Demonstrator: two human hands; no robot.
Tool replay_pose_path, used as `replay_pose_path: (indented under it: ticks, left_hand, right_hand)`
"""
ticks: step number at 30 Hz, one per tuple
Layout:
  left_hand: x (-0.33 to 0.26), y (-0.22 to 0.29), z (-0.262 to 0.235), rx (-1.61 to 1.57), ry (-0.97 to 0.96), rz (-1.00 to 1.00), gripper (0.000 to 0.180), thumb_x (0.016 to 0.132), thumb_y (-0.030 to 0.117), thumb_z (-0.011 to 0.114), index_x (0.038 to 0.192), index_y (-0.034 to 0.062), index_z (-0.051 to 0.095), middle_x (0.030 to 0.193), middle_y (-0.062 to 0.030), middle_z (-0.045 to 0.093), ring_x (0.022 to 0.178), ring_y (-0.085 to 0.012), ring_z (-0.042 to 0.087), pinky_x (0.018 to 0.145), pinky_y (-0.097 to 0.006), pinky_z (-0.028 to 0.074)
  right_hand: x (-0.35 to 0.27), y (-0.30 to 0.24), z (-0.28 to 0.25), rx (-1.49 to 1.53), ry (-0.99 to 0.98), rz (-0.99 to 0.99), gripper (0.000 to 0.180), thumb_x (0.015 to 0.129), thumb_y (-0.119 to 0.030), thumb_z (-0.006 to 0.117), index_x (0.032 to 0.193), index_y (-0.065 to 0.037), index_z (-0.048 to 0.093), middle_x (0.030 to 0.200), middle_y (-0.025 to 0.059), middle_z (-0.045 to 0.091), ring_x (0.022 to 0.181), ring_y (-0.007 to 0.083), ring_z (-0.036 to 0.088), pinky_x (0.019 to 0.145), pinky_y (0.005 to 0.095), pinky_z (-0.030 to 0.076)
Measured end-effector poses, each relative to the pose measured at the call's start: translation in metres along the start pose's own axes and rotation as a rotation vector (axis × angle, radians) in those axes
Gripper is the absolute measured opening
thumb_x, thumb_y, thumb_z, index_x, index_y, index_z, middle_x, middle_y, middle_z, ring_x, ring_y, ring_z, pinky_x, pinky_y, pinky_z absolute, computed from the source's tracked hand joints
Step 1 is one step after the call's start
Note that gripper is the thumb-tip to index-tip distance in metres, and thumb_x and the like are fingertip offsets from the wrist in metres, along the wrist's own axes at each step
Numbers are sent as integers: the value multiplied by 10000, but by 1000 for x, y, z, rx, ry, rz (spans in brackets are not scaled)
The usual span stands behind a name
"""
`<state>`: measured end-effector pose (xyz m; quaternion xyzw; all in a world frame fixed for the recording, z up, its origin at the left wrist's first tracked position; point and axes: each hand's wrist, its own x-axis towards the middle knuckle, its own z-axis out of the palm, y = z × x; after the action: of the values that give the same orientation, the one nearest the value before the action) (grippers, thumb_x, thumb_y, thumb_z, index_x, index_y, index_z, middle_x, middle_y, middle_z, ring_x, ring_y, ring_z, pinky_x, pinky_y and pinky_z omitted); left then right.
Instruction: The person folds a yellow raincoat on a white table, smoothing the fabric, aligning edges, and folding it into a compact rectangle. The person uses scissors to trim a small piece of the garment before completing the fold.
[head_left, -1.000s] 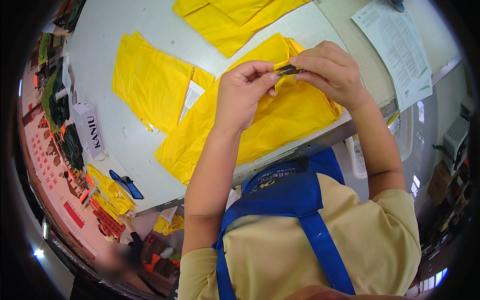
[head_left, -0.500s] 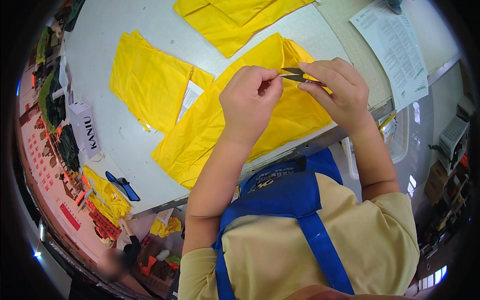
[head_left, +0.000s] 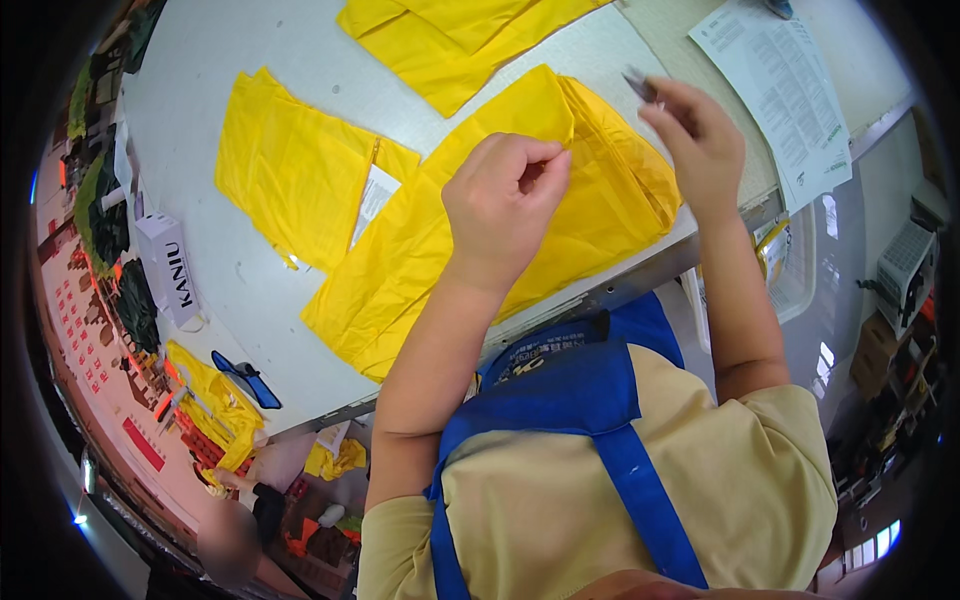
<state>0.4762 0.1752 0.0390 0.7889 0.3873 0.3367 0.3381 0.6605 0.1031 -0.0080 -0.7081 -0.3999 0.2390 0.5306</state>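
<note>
A large folded yellow fabric piece (head_left: pixel 610 210) lies at the table's front edge. My left hand (head_left: pixel 505 195) is over it, closed in a pinch, with a raised edge of the fabric meeting the fingertips. Any loose thread there is too fine to see. My right hand (head_left: pixel 695 150) is up and to the right, apart from the fabric. It grips small dark thread snips (head_left: pixel 640 86), whose blades point up and left, blurred by motion. Their handles are mostly hidden in the fingers.
More yellow pieces lie left (head_left: pixel 290 170) and at the far side (head_left: pixel 450 45); a white label (head_left: pixel 375 195) shows beside the left one. Printed sheets (head_left: pixel 780 95) hang over the right edge. A white box (head_left: pixel 168 268) and a blue-black item (head_left: pixel 246 378) are left. Another person works lower left.
My right hand has drawn the snips away from my left fingertips, up and to the right. The left hand has stayed nearly in place, still pinched.
</note>
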Motion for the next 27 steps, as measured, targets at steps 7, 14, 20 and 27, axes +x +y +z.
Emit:
replay_pose_path:
  ticks: [7,14,20,27]
  left_hand:
    - [-5,-4,11,-98,-99,-91,71,757,20,709,797,11,651,746,-71,643,621,-119,604,581,-229,487]
    - [-15,-26,30,-189,-94,-222,58,799,26,682,840,18,641,764,-57,635,632,-113,592,592,-225,491]
    - [-4,-29,-5,-714,75,-562,99,841,28,654,911,5,589,753,-44,594,616,-104,545,551,-223,473]
    - [-3,-32,-11,-816,100,-569,102,842,44,654,910,12,585,755,-40,585,627,-100,545,557,-225,471]
  right_hand:
    - [23,78,-17,-702,103,-347,252,806,-178,689,1024,-61,641,843,72,634,737,225,584,680,302,484]
    - [-42,-15,-1,-254,-257,86,299,766,-170,707,1021,-56,601,925,118,581,886,271,559,774,352,456]
    - [-35,-12,15,-501,-148,-278,294,721,-134,719,986,-62,615,906,95,556,898,271,538,809,367,430]
    - [0,6,41,-721,-418,-454,201,747,-91,630,948,-100,634,897,41,590,889,243,560,774,377,424]
